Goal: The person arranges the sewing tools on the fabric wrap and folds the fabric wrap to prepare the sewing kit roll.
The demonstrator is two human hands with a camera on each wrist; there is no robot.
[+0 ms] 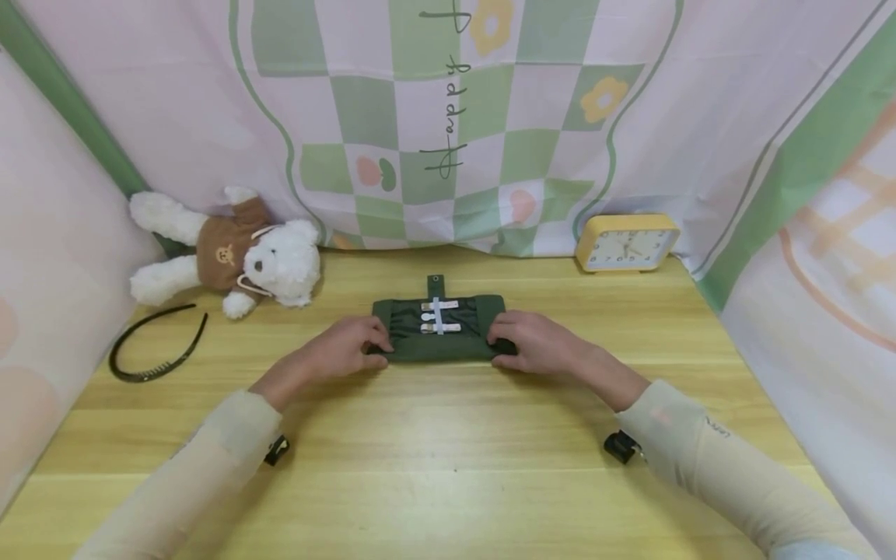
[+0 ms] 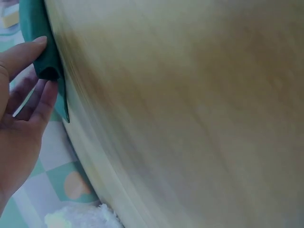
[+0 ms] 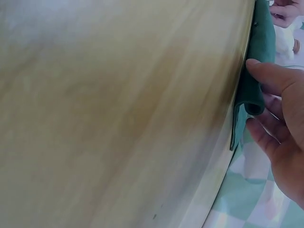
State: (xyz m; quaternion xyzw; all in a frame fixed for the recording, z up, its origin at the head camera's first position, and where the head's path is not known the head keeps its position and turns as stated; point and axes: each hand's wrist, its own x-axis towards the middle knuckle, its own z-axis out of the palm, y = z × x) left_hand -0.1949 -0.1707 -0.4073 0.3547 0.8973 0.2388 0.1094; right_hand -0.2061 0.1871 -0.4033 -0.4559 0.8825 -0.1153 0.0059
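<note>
2 hands work the green fabric pouch (image 1: 439, 330) lying mid-surface (image 1: 448, 451); the left hand (image 1: 343, 348) pinches its left near edge, thumb over the rolled fold; the right hand (image 1: 535, 342) pinches the right likewise, keeping the roll even; 3 white clips (image 1: 439, 316) sit on top.

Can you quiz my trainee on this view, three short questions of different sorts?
1. True or false: both hands grip the green pouch.
2. Which thing stands at the table's far right? A) clock B) headband C) bear
3. Fill in: the white strips lie on the ____ of the pouch.

Key
1. True: the left hand pinches its left edge and the right hand its right edge, with the fingers curled round the rolled fabric.
2. A: the clock. The headband and the bear are on the left.
3. Top.
</note>
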